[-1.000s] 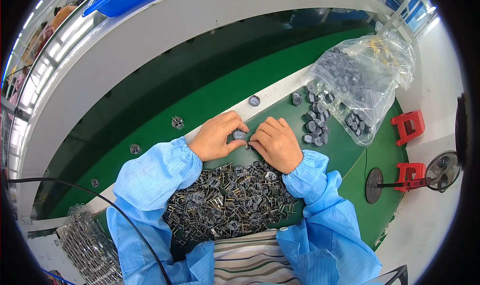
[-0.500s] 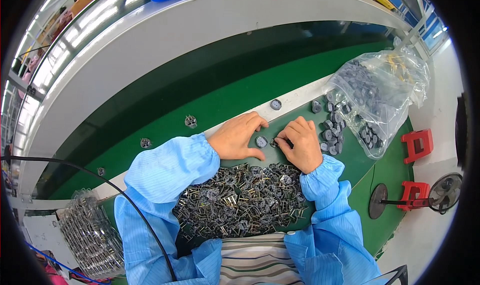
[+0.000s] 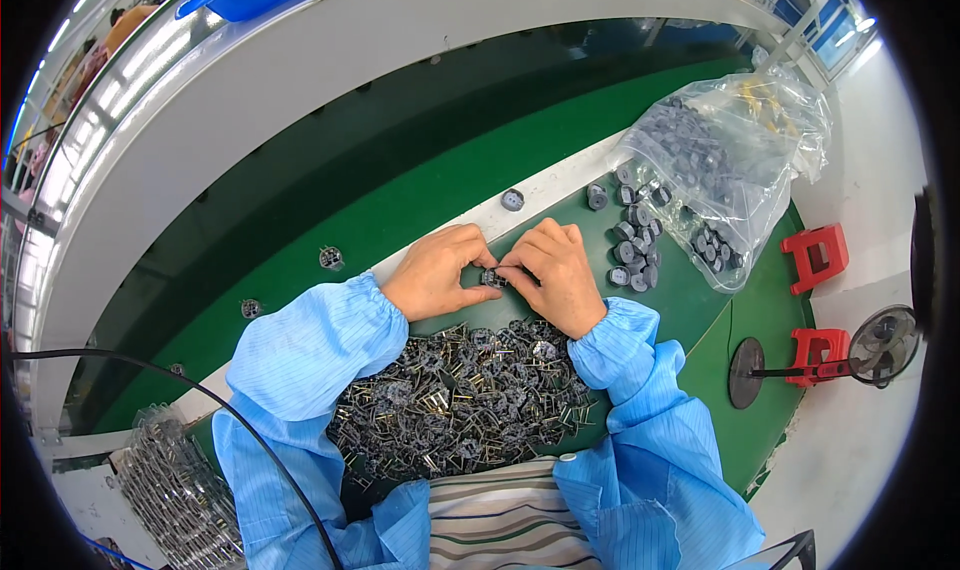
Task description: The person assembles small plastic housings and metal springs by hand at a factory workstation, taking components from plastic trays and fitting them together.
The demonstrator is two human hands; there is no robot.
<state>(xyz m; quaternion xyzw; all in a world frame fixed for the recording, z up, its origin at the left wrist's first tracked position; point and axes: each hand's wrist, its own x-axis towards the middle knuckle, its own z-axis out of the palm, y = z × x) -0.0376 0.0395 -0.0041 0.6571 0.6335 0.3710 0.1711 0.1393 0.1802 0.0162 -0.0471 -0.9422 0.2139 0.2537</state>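
Head view is showing a small grey round part [image 3: 491, 278], probably light, stiff, with thin bendable pins; I am pinching its rim between left hand [image 3: 437, 270] and right hand [image 3: 555, 270], both grips closed, above the green worktop [image 3: 690, 300], beside the heap of pinned parts [image 3: 460, 400].

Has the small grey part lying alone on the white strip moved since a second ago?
Cannot tell: the small grey part sits as before on the white strip, left of the clear bag, but the camera shifted.
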